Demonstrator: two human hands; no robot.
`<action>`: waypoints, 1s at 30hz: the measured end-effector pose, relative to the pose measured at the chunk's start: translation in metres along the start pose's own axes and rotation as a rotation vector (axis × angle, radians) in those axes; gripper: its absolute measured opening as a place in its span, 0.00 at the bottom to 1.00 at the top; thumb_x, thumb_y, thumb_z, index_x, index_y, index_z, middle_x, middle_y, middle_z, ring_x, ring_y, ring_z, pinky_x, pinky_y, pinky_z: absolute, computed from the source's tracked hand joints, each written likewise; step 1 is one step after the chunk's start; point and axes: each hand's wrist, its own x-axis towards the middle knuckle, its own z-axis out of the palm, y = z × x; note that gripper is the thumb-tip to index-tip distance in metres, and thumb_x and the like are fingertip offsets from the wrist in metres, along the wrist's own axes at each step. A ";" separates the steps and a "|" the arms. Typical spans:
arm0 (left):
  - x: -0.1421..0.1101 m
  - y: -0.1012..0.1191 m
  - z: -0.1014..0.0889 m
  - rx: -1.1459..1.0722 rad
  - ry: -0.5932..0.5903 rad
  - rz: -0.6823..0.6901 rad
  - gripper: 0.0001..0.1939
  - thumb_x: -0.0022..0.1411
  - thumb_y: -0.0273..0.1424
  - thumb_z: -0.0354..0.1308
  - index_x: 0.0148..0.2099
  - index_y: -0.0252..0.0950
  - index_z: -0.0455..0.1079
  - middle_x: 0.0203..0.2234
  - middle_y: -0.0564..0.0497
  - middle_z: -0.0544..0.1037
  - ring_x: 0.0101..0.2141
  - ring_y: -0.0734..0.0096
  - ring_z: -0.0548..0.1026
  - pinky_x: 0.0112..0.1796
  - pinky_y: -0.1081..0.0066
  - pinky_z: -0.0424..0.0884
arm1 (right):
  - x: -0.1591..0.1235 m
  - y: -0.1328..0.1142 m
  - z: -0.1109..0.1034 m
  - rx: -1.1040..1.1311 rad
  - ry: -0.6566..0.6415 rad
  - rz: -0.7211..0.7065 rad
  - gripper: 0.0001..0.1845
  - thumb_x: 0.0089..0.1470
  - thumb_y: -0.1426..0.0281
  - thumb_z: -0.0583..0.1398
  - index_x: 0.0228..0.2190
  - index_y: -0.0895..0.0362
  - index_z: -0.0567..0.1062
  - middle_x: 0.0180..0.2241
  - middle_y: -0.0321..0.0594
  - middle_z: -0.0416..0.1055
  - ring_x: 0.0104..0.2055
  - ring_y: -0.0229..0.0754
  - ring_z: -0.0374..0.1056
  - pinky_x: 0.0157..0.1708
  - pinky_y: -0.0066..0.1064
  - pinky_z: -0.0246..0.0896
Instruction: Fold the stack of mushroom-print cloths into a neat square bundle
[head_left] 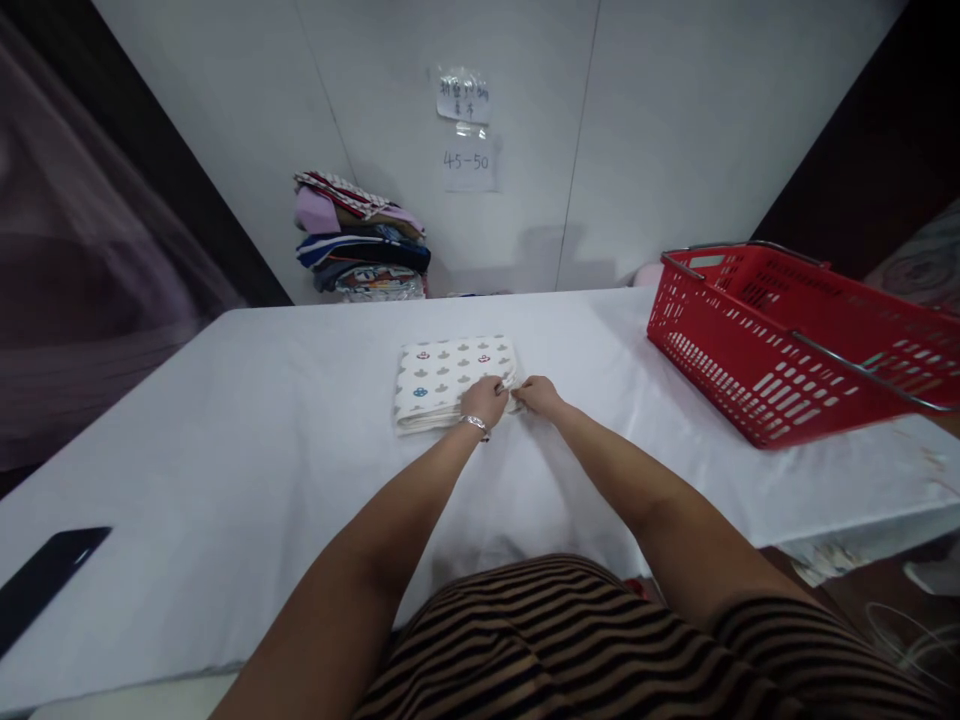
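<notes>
A folded white cloth (450, 372) printed with small grey, red and blue motifs lies in the middle of the table, its layers showing along the near edge. My left hand (486, 400), with a silvery bracelet at the wrist, pinches the cloth near its front right corner. Close beside it, my right hand (538, 396) has its fingers closed on the cloth's right edge at that same corner. Whether a small fold or a tag lies between the fingers is too small to make out.
A red plastic basket (720, 350) with metal handles stands on the right of the white-covered table (300, 420). A pile of folded clothes (364, 245) is at the back left by the wall. A dark flat object (49, 580) lies at the front left.
</notes>
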 end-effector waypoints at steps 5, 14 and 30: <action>0.001 -0.001 0.002 0.010 0.001 -0.005 0.06 0.56 0.33 0.51 0.30 0.39 0.68 0.30 0.52 0.75 0.32 0.69 0.70 0.29 0.71 0.57 | 0.009 0.004 0.001 -0.053 0.071 -0.031 0.07 0.36 0.74 0.64 0.18 0.58 0.69 0.13 0.30 0.63 0.17 0.31 0.58 0.17 0.22 0.45; -0.001 0.001 -0.001 -0.015 -0.021 -0.006 0.06 0.57 0.32 0.51 0.33 0.40 0.69 0.32 0.51 0.74 0.34 0.68 0.70 0.32 0.71 0.60 | 0.003 -0.003 -0.002 0.150 0.011 0.022 0.09 0.38 0.77 0.60 0.15 0.57 0.65 0.10 0.29 0.59 0.15 0.30 0.55 0.15 0.21 0.45; -0.008 0.011 -0.005 0.126 -0.041 0.083 0.12 0.59 0.28 0.49 0.45 0.41 0.68 0.42 0.47 0.71 0.46 0.63 0.66 0.42 0.68 0.63 | -0.011 -0.032 -0.010 0.534 -0.155 0.192 0.07 0.40 0.80 0.55 0.18 0.59 0.62 0.13 0.31 0.59 0.15 0.28 0.54 0.13 0.19 0.43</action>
